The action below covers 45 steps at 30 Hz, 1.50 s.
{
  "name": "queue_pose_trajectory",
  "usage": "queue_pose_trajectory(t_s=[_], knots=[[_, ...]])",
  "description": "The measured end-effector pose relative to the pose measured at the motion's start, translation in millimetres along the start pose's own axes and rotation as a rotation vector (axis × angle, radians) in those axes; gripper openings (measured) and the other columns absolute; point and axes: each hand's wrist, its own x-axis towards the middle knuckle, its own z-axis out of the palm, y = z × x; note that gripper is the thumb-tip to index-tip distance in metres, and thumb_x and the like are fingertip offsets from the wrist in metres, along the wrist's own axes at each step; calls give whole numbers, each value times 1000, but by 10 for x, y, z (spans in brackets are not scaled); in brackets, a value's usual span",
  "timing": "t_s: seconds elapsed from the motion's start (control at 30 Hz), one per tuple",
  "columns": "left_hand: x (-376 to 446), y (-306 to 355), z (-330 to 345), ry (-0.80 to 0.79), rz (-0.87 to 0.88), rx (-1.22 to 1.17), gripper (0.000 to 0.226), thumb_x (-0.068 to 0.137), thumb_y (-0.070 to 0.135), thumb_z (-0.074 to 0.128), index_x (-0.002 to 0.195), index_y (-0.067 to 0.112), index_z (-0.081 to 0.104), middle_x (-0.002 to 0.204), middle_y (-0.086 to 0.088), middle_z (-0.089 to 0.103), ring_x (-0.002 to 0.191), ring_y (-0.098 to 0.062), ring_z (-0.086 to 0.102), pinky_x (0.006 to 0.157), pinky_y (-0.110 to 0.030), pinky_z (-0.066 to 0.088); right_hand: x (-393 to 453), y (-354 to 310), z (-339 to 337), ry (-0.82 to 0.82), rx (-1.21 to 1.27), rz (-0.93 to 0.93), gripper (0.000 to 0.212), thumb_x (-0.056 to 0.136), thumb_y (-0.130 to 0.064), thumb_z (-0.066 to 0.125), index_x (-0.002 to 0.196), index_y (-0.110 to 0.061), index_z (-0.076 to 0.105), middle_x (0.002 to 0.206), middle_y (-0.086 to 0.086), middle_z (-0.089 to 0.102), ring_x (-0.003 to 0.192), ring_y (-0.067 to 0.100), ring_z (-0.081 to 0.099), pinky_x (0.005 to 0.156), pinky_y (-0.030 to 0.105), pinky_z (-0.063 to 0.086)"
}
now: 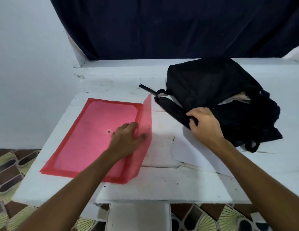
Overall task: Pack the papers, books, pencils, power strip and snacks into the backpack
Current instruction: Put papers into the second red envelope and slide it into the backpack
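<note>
Hands work over a white tabletop (162,184). Left hand (128,139) lies flat, fingers spread, on a red plastic folder (88,139) holding papers — thin, light, bendy and probably slippery, best pinched at its raised flap edge. Right hand (203,125) grips the soft black backpack (220,90) by its strap, top gaping open.
</note>
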Motion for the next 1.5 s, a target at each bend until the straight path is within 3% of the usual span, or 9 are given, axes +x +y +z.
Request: queue_pose_trajectory(t_s=[0.23,0.4,0.53,0.67,0.83,1.0,1.17,1.4,1.5], knots=[[361,767,-631,175,54,-9,50,89,28,65,135,19,51,126,-8,59,112,-27,57,90,-34,43,370,508,-703,230,310,375,18,83,-3,59,92,-10,73,86,2,69,80,11,61,71,9,41],[671,1556,-446,23,-97,-334,39,82,42,66,113,20,59,107,-3,63,92,-22,61,78,-41,58,620,1318,-1236,325,315,670,25,84,-19,59,106,-15,69,111,6,67,107,24,60,92,30,45],[854,1811,202,-299,-480,-696,51,86,55,61,120,17,56,118,-17,59,79,-28,59,70,-58,58,558,1973,-1319,3,365,960,72,78,-53,67,137,-16,45,136,13,50,122,32,49,94,39,43],[1014,2030,595,-181,-647,-904,61,78,66,65,117,19,57,106,-10,62,76,-26,58,67,-51,59,531,2263,-1264,-182,861,1020,44,91,-54,52,115,-19,62,102,0,68,81,10,63,59,25,44],[1194,2243,690,-39,-688,-936,60,76,62,71,116,20,57,105,-2,65,89,-23,62,61,-35,49,790,2510,-1154,-275,1104,1029,62,81,-68,56,120,-21,66,109,6,73,97,23,70,81,34,55],[1288,2182,804,70,-734,-1130,47,79,38,79,116,12,65,107,-6,71,92,-24,69,66,-37,55,857,2550,-1013,-397,1091,1108,65,66,-46,83,119,-14,65,103,13,73,90,31,72,71,38,58],[1435,2377,716,156,-682,-1355,3,95,7,59,96,5,62,90,-11,67,76,-22,65,68,-39,56,1018,2574,-1051,-293,1101,1129,45,76,-18,78,117,-4,64,103,18,71,87,33,71,66,38,59],[1729,2800,671,185,-602,-1465,31,94,-8,48,123,-4,57,110,-17,63,90,-26,63,81,-40,58,1104,2705,-1455,-148,1107,1093,35,81,-12,72,113,-1,64,102,19,70,79,30,69,51,33,57],[1812,3063,822,120,-568,-1473,27,94,-10,44,116,-3,57,90,-16,61,76,-25,61,56,-34,59,995,2903,-1701,-82,1097,1120,33,82,-10,72,112,0,64,98,17,70,77,29,68,48,32,57]])
